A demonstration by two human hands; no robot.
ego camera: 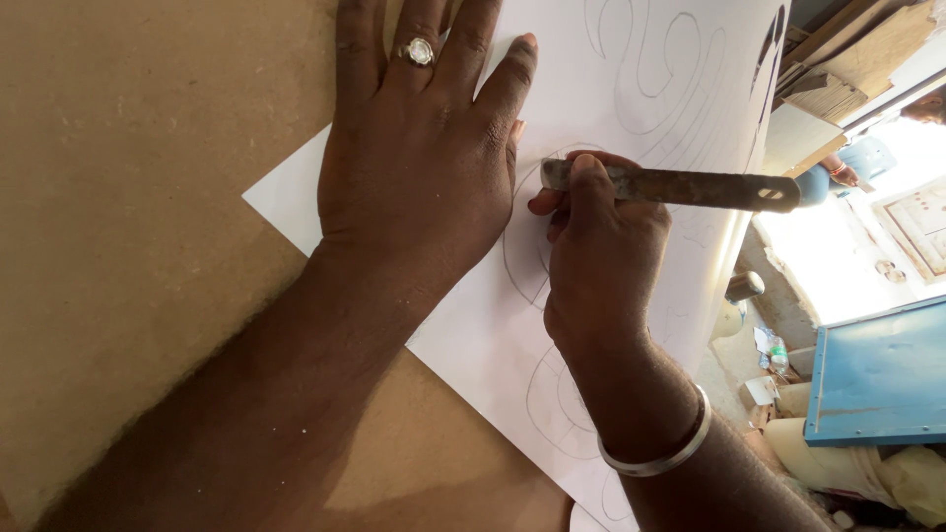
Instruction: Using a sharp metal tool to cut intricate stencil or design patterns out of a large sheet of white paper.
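A white paper sheet (631, 69) with pencilled curved patterns lies on a brown board (148, 197). My left hand (419, 167), wearing a ring, presses flat on the paper with fingers spread. My right hand (596, 256), with a metal bangle on the wrist, grips a flat worn metal blade tool (690, 187). The tool's tip is hidden under my fingers, at a drawn oval outline on the paper. Its long end sticks out to the right, with a slot hole near the end.
The board's edge runs down the right side. Beyond it, below, lie a blue panel (877, 374), wooden pieces (847, 59), scraps, bottles and cloth on the floor. Another person's hand with a bangle (838, 169) shows at the far right.
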